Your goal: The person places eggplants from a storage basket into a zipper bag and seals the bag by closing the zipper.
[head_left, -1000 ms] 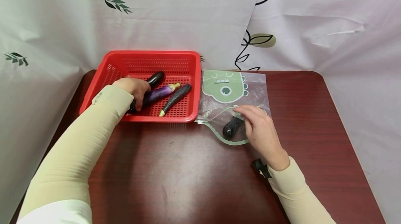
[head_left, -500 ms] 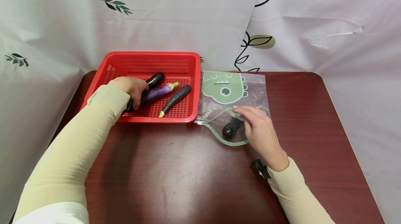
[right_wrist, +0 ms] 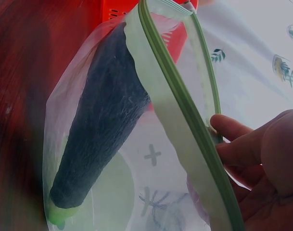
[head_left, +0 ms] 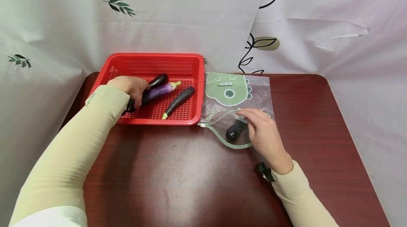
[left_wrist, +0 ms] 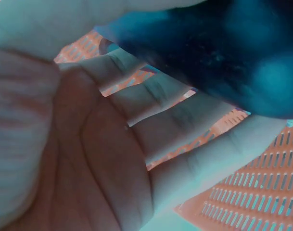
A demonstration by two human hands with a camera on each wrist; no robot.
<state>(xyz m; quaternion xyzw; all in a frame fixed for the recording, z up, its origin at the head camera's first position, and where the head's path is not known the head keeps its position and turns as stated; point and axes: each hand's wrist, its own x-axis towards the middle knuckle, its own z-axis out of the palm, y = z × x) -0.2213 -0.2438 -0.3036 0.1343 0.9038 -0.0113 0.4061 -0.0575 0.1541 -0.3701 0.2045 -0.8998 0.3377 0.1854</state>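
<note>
Inside the red basket (head_left: 197, 112), my left hand (head_left: 133, 87) holds a purple eggplant (head_left: 157, 93). In the left wrist view, the thumb lies above the dark eggplant (left_wrist: 228, 53) and the fingers stretch beneath it. A black eggplant (head_left: 160, 79) lies behind it, partly hidden by the hand. Toward the basket's right side is a thin dark eggplant (head_left: 179, 101) with a pale green end. My right hand (head_left: 264, 130) pinches the rim of a clear zip bag (head_left: 259, 85), keeping its mouth apart. Another dark eggplant (right_wrist: 105, 115) is in the bag, green end deepest.
The basket stands at the back left of the brown table (head_left: 178, 177), its right side against the bag. A patterned white cloth (head_left: 178, 18) hangs behind and beside the table. A small white slider (head_left: 202, 125) sits at the zip's left end.
My left hand has shifted slightly left in the basket, and the purple eggplant has moved with it. The right hand and the bag have stayed put.
</note>
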